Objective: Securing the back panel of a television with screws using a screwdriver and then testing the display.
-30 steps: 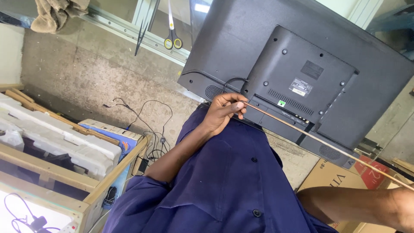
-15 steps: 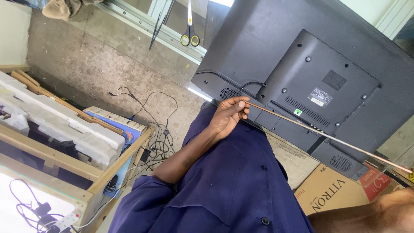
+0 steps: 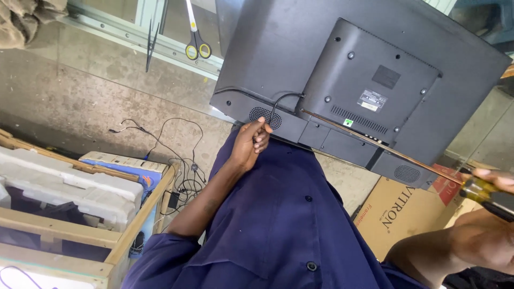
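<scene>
A black flat television (image 3: 300, 48) rests back-side up against my lap, its raised rear cover (image 3: 375, 80) facing me. My left hand (image 3: 250, 143) lies against the set's lower edge beside a round speaker grille, fingers curled, with nothing visible in them. At the right edge, my right hand (image 3: 490, 211) grips the yellow-and-black handle of a long screwdriver (image 3: 375, 144). Its thin shaft runs up and left across the set, and the tip sits on the rear cover near a black cable. My blue garment (image 3: 278, 230) fills the lower middle.
A wooden crate with white foam (image 3: 64, 187) stands at the lower left, with a blue box (image 3: 126, 167) and tangled cables (image 3: 179, 160) beside it. Scissors (image 3: 196, 40) lie near a metal window rail. A brown cardboard box (image 3: 401, 217) sits under the set's right end.
The screwdriver shaft has left my left hand's fingers, and its tip now rests on the rear cover. My right hand with the handle has come into view.
</scene>
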